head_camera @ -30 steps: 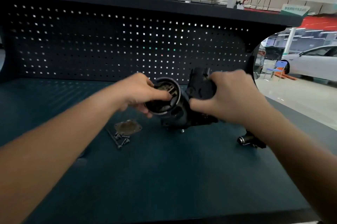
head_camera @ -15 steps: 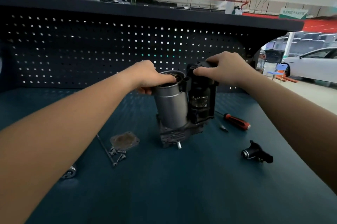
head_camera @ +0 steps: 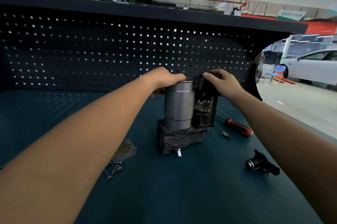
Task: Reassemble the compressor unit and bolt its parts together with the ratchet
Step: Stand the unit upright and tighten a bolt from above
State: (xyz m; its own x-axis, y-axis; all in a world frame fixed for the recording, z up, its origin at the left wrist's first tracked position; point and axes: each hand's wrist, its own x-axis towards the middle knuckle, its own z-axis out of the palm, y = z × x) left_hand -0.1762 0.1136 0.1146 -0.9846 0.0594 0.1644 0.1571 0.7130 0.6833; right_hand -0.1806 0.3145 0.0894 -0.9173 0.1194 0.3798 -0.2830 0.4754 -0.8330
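**Holding the compressor unit upright, both hands on its top**

The dark teal bench top (head_camera: pixel 182 196) fills the lower half of the frame, with the black pegboard (head_camera: pixel 91 50) standing across the upper half behind it. At the right edge a white car (head_camera: pixel 313 67) is parked out on the shop floor.

Your compressor unit (head_camera: pixel 179 107) stands upright on the bench at mid-frame. Its silver cylinder is on the left, a black housing is on the right, and a ribbed dark base sits underneath.

Your left hand (head_camera: pixel 164 80) grips the top rim of the silver cylinder, fingers curled over the edge and thumb down its left side. Your right hand (head_camera: pixel 224 83) holds the top of the black housing, thumb laid across it toward the cylinder (the fingertips behind it are hidden).

In the lower right, well apart from the unit, a black fitting (head_camera: pixel 260 164) with a silver end lies on its side. A red-handled driver (head_camera: pixel 238 127) lies right of the base, with a small bit (head_camera: pixel 225 135) just beside it.

Left of the base, partly under your left forearm, lies a flat metal plate (head_camera: pixel 125 150). A loose cluster of bolts (head_camera: pixel 114 169) sits just below it.
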